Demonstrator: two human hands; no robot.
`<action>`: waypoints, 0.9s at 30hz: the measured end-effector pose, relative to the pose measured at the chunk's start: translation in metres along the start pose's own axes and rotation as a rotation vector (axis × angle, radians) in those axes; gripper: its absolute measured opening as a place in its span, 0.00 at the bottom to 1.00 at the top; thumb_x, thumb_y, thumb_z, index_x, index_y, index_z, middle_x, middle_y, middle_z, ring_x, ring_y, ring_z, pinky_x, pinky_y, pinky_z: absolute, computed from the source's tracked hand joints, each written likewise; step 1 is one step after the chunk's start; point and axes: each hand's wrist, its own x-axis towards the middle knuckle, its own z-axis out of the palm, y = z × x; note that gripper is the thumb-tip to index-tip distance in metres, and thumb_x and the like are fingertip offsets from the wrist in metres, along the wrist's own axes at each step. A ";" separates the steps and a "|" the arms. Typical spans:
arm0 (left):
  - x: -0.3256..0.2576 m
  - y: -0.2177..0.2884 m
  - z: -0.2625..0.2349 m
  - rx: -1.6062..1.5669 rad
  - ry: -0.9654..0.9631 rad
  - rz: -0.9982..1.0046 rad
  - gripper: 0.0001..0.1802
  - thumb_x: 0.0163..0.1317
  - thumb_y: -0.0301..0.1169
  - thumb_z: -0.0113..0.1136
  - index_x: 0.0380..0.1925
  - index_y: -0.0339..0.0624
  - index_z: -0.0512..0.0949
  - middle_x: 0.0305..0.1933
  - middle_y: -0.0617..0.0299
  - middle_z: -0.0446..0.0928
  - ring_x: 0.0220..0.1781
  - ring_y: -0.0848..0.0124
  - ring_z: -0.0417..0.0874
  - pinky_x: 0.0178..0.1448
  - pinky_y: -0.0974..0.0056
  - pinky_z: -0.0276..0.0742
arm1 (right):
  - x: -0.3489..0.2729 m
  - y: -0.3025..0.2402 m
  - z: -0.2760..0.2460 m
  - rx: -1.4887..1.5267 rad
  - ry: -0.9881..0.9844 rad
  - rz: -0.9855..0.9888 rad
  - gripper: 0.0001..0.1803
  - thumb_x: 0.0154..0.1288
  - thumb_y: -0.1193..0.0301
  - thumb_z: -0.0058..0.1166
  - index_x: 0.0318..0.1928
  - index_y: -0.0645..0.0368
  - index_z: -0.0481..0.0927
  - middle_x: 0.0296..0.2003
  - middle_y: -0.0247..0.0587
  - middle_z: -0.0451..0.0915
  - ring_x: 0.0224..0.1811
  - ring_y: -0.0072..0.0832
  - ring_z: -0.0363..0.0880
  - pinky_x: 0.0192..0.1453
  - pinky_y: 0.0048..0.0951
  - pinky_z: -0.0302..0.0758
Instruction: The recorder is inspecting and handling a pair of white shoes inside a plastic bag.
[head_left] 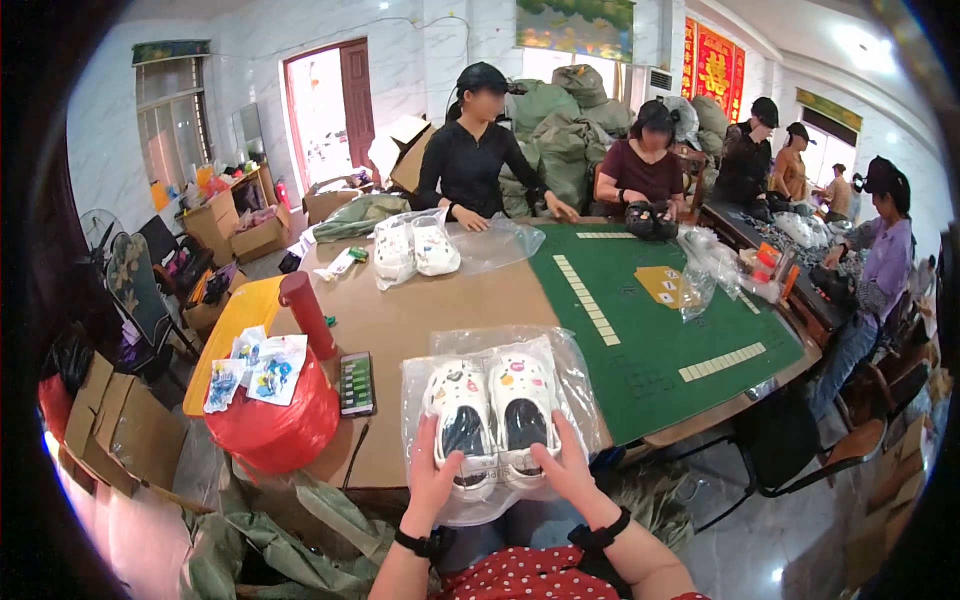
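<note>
Left hand (432, 478) and right hand (571, 466), fingers spread, press flat on a clear bag (497, 425) holding white clogs (490, 415) at the brown table's (420, 310) near edge. Beyond: phone (357, 383), red bottle (308, 314), green mat (650, 340). Seated workers and stacked sacks (560, 130) line the far wall.

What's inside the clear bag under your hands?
A pair of white clogs with small coloured charms lies side by side in the clear plastic bag. Left hand and right hand cover the heels.
</note>
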 end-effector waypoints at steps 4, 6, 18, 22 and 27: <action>-0.004 -0.013 0.008 -0.141 0.103 0.023 0.38 0.60 0.30 0.60 0.71 0.32 0.64 0.77 0.42 0.60 0.80 0.51 0.59 0.80 0.53 0.53 | 0.000 0.002 0.007 0.097 -0.018 -0.007 0.42 0.66 0.58 0.62 0.70 0.73 0.60 0.65 0.68 0.68 0.69 0.56 0.67 0.74 0.44 0.62; -0.005 -0.013 0.012 -0.286 0.146 0.048 0.37 0.59 0.27 0.58 0.71 0.32 0.65 0.78 0.43 0.59 0.80 0.54 0.59 0.81 0.55 0.52 | -0.002 0.006 0.009 0.119 -0.024 0.009 0.42 0.66 0.58 0.61 0.70 0.73 0.61 0.66 0.67 0.67 0.70 0.56 0.66 0.74 0.45 0.61; -0.008 -0.014 0.012 -0.326 0.154 0.089 0.36 0.59 0.25 0.58 0.71 0.34 0.66 0.79 0.44 0.58 0.80 0.57 0.58 0.81 0.56 0.51 | -0.009 0.015 0.019 0.112 0.098 -0.090 0.36 0.69 0.58 0.55 0.70 0.67 0.64 0.67 0.60 0.66 0.71 0.53 0.64 0.76 0.46 0.58; -0.009 -0.008 0.014 -0.332 0.166 0.049 0.36 0.59 0.27 0.58 0.70 0.34 0.67 0.79 0.45 0.59 0.80 0.57 0.59 0.81 0.56 0.53 | -0.011 0.016 0.023 0.217 0.135 -0.080 0.35 0.71 0.58 0.52 0.70 0.67 0.64 0.68 0.57 0.65 0.72 0.49 0.62 0.77 0.43 0.56; -0.009 -0.010 0.012 -0.229 0.187 0.097 0.36 0.57 0.24 0.57 0.69 0.34 0.69 0.77 0.44 0.62 0.79 0.55 0.62 0.80 0.55 0.55 | -0.012 0.018 0.025 0.239 0.150 -0.088 0.35 0.69 0.60 0.52 0.70 0.67 0.64 0.68 0.56 0.64 0.72 0.47 0.62 0.77 0.42 0.57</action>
